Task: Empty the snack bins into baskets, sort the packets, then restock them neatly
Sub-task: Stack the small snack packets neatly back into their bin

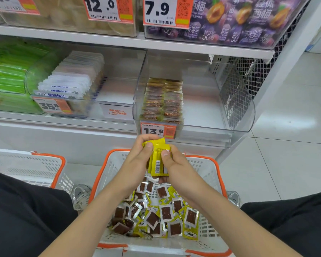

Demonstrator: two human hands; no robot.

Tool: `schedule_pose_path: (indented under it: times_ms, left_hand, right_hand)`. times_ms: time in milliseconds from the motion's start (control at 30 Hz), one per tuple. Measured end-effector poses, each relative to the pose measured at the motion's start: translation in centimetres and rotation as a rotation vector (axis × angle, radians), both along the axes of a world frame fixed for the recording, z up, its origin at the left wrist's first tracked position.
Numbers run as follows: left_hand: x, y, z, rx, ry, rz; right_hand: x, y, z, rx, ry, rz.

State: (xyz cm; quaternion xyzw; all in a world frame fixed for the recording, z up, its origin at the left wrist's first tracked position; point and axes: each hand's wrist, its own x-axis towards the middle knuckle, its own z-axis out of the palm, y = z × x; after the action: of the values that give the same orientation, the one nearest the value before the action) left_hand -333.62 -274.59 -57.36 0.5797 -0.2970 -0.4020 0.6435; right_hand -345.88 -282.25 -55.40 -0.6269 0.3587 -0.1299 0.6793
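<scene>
Both hands meet just above the white basket with the orange rim, which sits on the floor between the person's knees; the left hand and the right hand together pinch a small stack of yellow packets, thumbs pressed on the front face and fingers curled round behind; the stack stands roughly upright, a barcode facing the camera, with one packet's serrated top edge sticking out above the left thumb; below it, loose packets lie jumbled in the basket, some showing yellow backs and others a dark brown snack behind a clear window; straight ahead on the lower shelf, the clear bin with the 13.8 price tag holds two neat rows of packets standing on edge against its left side, the right part of the bin bare; to its left, a neighbouring bin holds rows of white packets behind a 35.8 tag, with green packets further left; a second white basket sits on the floor to the left; on the shelf above, purple pouches fill a bin marked 7.9.
</scene>
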Motion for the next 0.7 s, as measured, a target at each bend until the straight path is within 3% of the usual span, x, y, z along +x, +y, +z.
schedule_pose_path:
  times_ms: [67, 133, 267, 400, 467, 567, 633, 700]
  left_hand:
    - [-0.9, 0.0, -0.3, 0.084, -0.099, 0.138]
    - [-1.5, -0.1, -0.3, 0.143, -0.078, 0.225]
    - [-1.0, -0.4, 0.4, 0.165, 0.201, 0.119]
    - [-0.5, 0.0, 0.0, 0.264, 0.12, 0.125]
    - [-0.5, 0.1, 0.6, 0.281, 0.131, 0.155]
    - [-0.1, -0.1, 1.5, 0.226, 0.234, 0.201]
    - [0.0, 0.1, 2.3, 0.195, 0.303, 0.155]
    - [0.3, 0.0, 2.8, 0.199, 0.336, 0.086]
  right_hand:
    - [-0.1, 0.2, 0.2, 0.002, -0.007, 0.072]
    - [-0.3, 0.5, 0.4, 0.035, -0.012, 0.155]
    - [-0.8, -0.2, 1.1, -0.197, 0.126, 0.239]
    - [-0.7, -0.2, 1.5, -0.361, 0.204, 0.246]
    - [-1.2, -0.7, 2.0, -0.418, 0.206, 0.364]
    - [-2.5, -2.2, 3.0, -0.754, 0.275, 0.543]
    - [-3.1, -2.7, 3.2, -1.086, 0.259, 0.513]
    - [-3.3, -2.8, 3.2, -1.282, 0.19, 0.419]
